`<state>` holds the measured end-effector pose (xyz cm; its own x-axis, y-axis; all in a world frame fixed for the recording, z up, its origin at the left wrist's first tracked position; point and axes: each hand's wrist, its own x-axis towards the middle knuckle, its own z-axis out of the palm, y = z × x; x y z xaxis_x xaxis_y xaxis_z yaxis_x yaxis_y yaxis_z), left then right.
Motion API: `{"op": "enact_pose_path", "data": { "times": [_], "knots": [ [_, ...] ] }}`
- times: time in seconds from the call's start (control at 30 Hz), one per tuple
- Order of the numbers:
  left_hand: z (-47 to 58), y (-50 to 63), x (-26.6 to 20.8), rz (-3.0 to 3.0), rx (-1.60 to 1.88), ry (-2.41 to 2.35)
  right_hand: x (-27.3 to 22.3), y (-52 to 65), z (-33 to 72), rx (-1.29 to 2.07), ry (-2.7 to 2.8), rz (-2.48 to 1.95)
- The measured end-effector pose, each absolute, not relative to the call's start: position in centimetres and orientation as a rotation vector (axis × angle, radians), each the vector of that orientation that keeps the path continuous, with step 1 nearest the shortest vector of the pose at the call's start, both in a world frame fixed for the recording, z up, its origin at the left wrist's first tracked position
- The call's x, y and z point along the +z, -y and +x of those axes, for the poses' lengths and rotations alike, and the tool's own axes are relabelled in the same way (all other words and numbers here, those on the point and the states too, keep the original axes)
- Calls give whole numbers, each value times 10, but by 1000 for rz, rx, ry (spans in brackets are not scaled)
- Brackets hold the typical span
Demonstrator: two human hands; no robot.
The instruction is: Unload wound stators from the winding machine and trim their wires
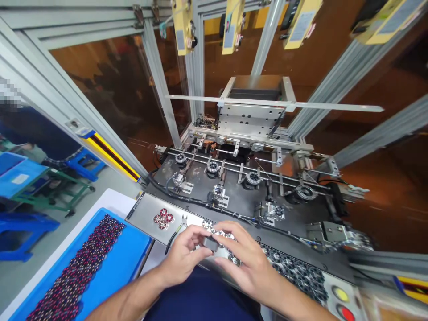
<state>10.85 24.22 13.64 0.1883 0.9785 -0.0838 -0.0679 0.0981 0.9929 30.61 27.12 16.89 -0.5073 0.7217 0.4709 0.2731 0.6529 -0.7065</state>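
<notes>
A dark grey, short cylindrical part point(211, 243) is held between both hands over the front metal ledge. My left hand point(183, 256) grips its left side with thumb and fingers. My right hand point(245, 261) has its fingertips on the part's right and upper side, the thumb lower and a little apart. Just behind the hands lie silver round parts point(206, 224), partly hidden by my fingers. Left of them, a pair of cutting pliers point(177, 233) rests on the ledge, beside a small group of red round parts point(163, 219).
A blue tray point(117, 263) at left holds rows of black-and-red round parts point(80, 267). Dark ring-shaped parts point(297, 274) cover the ledge at right, near yellow point(341, 293) and red buttons point(346, 312). Behind stands a machine bed point(230, 183). A person point(36, 129) is at far left.
</notes>
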Motion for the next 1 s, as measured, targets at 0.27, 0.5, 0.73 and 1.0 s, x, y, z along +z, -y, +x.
{"op": "enact_pose_path", "data": {
  "times": [0.27,0.5,0.73,1.0],
  "knots": [
    [90,-234,132,1601,809,-1131,191,-295,322,1677,2074,-604],
    [84,-245,120,1804,810,-1095,181,-309,339,1717,2040,-323],
    [83,-257,108,1476,957,-1317,185,-410,499,839,2290,-1618],
    [77,-268,95,1476,873,-1408,110,-449,577,607,2264,-2052]
  ]
}}
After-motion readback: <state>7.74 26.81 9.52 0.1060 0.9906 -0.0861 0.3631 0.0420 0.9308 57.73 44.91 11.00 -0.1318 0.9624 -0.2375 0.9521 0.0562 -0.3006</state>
